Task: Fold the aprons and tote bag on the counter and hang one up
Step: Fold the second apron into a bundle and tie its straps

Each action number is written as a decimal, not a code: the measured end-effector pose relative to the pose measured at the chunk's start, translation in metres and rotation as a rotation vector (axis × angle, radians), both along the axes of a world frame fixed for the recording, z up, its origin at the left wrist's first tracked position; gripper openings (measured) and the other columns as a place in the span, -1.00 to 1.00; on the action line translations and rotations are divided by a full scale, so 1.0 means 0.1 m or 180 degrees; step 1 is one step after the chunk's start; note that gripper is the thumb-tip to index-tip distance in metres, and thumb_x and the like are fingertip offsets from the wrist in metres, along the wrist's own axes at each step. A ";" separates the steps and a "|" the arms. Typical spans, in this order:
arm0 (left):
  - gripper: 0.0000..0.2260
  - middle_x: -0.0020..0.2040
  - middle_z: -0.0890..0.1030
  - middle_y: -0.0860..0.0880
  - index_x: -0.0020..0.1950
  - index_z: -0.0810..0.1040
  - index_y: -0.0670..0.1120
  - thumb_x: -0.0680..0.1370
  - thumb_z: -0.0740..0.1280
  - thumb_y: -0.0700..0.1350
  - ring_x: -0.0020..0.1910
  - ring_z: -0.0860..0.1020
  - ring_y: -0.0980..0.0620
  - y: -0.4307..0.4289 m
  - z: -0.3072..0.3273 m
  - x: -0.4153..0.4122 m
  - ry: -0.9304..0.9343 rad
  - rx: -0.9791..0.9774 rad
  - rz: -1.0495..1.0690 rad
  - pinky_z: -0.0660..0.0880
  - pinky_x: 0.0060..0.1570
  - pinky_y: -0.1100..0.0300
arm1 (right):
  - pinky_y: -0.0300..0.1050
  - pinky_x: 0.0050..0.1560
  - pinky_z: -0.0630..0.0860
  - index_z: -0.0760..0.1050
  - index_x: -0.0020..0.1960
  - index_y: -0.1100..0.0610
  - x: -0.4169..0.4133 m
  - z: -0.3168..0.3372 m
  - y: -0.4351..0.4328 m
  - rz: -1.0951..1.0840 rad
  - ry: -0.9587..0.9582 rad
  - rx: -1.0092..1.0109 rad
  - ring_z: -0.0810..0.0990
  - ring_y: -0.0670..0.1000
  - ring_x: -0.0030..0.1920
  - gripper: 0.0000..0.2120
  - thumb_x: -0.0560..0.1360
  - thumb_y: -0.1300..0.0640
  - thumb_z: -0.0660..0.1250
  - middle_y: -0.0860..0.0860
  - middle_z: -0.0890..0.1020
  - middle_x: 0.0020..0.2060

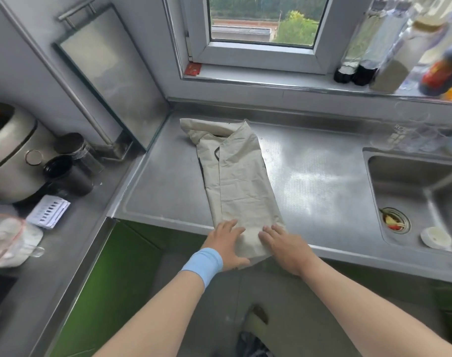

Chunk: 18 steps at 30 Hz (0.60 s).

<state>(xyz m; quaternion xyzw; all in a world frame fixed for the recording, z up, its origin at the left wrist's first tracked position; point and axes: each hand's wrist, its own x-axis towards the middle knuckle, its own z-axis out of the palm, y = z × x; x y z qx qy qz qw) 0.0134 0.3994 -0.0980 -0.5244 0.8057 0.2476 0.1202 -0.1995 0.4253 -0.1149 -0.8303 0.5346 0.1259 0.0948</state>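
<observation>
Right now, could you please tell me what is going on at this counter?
A person is folding a beige cloth, likely one of the aprons, on the steel counter beside the sink. It lies folded lengthwise into a long strip, with the far end bunched. The left hand, with a blue wristband, and the right hand both rest with fairly straight fingers on the strip's near end at the counter's edge. Nothing is being hung yet.

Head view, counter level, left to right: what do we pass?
rice cooker → black cup → folded beige cloth → sink drain → white round disc
</observation>
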 end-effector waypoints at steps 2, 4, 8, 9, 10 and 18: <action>-0.10 0.54 0.08 0.03 0.51 0.10 0.13 0.28 0.38 0.37 0.51 0.07 -0.04 0.12 0.06 0.00 0.0069 -0.0227 -0.0156 0.07 0.48 -0.03 | 0.01 -0.17 0.50 0.35 0.25 0.07 0.11 0.16 -0.02 -0.0234 -0.0197 -0.0054 0.55 0.12 0.14 -0.76 0.60 0.16 0.13 0.02 0.54 0.16; -0.08 0.48 0.19 0.04 0.47 0.08 0.14 0.23 0.39 0.38 0.42 0.22 -0.05 0.22 0.14 0.00 0.0070 -0.0492 -0.0255 0.18 0.43 -0.04 | -0.02 -0.17 0.51 0.42 0.16 0.06 0.23 0.33 -0.05 -0.0313 -0.0313 -0.0176 0.62 0.12 -0.05 -0.82 0.60 0.04 0.15 0.00 0.63 0.00; -0.51 0.17 0.50 0.00 0.30 0.25 0.06 0.46 0.36 0.11 0.03 0.53 -0.08 0.20 0.42 0.04 0.0066 -0.0803 0.0153 0.51 0.09 0.00 | -0.09 -0.20 0.43 0.51 0.12 0.03 0.39 0.70 -0.10 -0.0119 -0.0674 -0.0335 0.64 0.10 -0.13 -0.74 0.55 -0.11 0.27 -0.03 0.68 -0.11; -0.65 0.05 0.54 0.00 0.22 0.31 0.04 0.51 0.30 0.10 -0.07 0.55 -0.09 0.17 0.53 0.09 0.0039 -0.0774 0.0271 0.54 0.01 0.00 | -0.10 -0.19 0.45 0.52 0.16 0.02 0.42 0.81 -0.11 -0.0104 -0.0691 -0.0360 0.64 0.10 -0.13 -0.74 0.55 -0.08 0.27 -0.02 0.69 -0.11; -0.72 -0.05 0.55 0.00 0.15 0.34 0.02 0.52 0.27 0.08 -0.14 0.56 -0.09 0.14 0.62 0.15 -0.0021 -0.0708 0.0330 0.56 -0.05 0.02 | -0.10 -0.18 0.47 0.52 0.19 0.01 0.45 0.89 -0.13 -0.0131 -0.0643 -0.0329 0.63 0.11 -0.14 -0.74 0.53 -0.02 0.26 0.00 0.68 -0.12; -0.70 0.17 0.55 -0.05 0.28 0.49 0.00 0.56 0.23 -0.02 0.10 0.53 -0.10 -0.30 1.19 0.43 -0.0015 0.0416 0.0269 0.46 0.07 0.11 | -0.18 -0.41 0.33 0.44 -0.31 0.07 0.43 1.35 -0.35 -0.0831 -0.0877 0.0914 0.43 0.00 -0.38 -0.93 0.32 0.08 0.28 -0.04 0.49 -0.41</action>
